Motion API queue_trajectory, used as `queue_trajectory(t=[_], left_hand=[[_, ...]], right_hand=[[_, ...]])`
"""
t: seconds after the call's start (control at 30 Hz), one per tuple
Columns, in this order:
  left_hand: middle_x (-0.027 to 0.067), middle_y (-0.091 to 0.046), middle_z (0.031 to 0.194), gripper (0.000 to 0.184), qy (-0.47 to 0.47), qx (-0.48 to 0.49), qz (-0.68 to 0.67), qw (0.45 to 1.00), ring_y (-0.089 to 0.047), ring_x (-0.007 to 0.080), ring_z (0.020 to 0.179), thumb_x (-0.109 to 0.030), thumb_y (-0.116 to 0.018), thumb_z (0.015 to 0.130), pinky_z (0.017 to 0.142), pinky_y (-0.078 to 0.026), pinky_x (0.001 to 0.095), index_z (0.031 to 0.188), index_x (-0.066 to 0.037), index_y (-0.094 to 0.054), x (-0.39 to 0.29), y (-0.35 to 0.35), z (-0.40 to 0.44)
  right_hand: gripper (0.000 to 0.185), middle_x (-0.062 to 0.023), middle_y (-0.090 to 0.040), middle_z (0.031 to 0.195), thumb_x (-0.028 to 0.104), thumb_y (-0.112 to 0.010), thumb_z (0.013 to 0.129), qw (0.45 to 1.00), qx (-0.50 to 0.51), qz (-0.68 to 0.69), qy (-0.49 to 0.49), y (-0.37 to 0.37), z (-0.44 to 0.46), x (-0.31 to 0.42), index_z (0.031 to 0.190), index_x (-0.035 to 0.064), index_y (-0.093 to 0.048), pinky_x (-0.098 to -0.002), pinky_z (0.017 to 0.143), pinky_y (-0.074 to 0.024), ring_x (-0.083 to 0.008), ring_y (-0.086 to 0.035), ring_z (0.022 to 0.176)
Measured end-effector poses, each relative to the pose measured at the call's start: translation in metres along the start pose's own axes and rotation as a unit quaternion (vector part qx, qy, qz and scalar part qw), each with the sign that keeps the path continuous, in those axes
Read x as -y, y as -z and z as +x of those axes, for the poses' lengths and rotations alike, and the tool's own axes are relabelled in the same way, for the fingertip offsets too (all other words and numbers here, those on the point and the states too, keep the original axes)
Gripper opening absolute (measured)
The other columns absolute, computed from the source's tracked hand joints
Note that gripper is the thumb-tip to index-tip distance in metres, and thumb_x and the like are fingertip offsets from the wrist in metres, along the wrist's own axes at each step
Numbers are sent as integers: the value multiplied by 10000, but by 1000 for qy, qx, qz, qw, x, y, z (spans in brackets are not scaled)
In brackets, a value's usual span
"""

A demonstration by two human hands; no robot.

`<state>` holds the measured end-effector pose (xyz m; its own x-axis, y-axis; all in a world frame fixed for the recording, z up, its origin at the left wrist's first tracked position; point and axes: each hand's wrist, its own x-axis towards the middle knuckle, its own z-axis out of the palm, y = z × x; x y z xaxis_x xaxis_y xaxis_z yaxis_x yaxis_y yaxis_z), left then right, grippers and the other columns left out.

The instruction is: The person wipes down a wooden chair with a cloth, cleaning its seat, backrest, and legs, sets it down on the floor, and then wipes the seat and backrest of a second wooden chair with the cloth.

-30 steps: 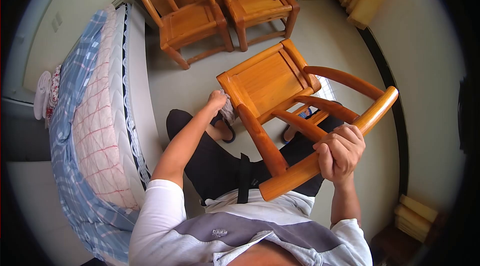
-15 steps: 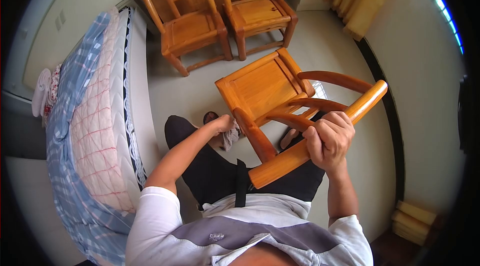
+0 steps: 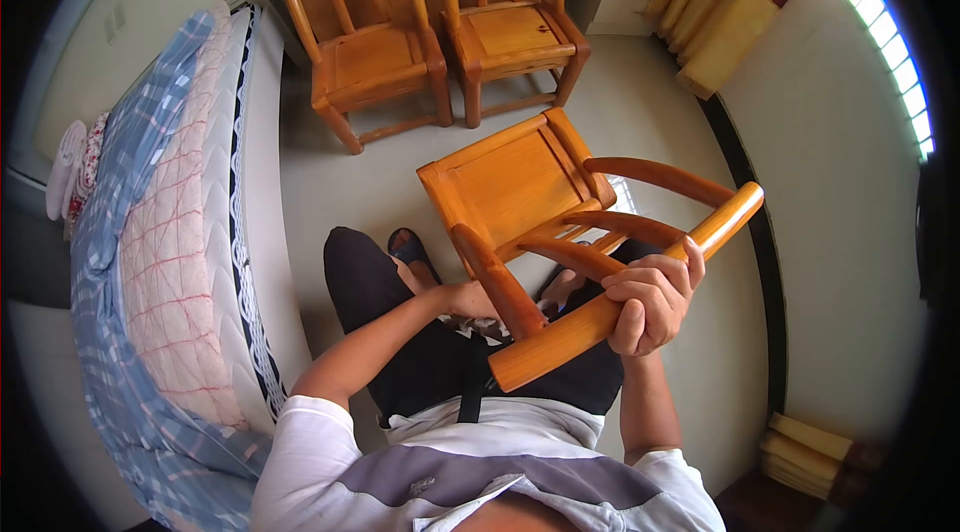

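Observation:
A wooden chair [image 3: 505, 182] stands before me with its backrest tilted toward my body. My right hand [image 3: 655, 300] is closed around the top rail [image 3: 550, 347] of that backrest, fingers over it and thumb on the near side. Behind the chair's left back post [image 3: 498, 282], low between my knees, is my left hand [image 3: 468, 300]. Its fingers are mostly hidden by the post. A crumpled greyish cloth [image 3: 482, 325] shows just under this hand, which is closed on it.
Two similar wooden chairs [image 3: 375, 57] stand side by side at the back. On the left is a bed [image 3: 175, 262] with a checked blue cover. Yellow curtains [image 3: 690, 22] hang by the right wall, and folded yellow fabric [image 3: 805, 457] lies at lower right.
My left hand has moved right and toward me with the cloth, passing behind the chair's back post. My right hand keeps hold of the top rail, its fingers slightly shifted.

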<state>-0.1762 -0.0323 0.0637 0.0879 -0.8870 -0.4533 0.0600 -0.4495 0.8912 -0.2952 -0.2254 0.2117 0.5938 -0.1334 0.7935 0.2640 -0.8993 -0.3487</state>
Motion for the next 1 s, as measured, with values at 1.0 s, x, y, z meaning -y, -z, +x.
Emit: queue_trajectory(t=[1.0], left_hand=[[147, -660, 870, 336, 45, -126, 164, 977, -616, 187, 797, -126, -590, 767, 728, -487, 326, 1046, 59, -618, 69, 11, 25]], right_hand=[[332, -48, -601, 694, 200, -332, 882, 998, -22, 62, -17, 49, -9, -74, 692, 79, -576, -462, 1111, -226, -213, -575, 846]])
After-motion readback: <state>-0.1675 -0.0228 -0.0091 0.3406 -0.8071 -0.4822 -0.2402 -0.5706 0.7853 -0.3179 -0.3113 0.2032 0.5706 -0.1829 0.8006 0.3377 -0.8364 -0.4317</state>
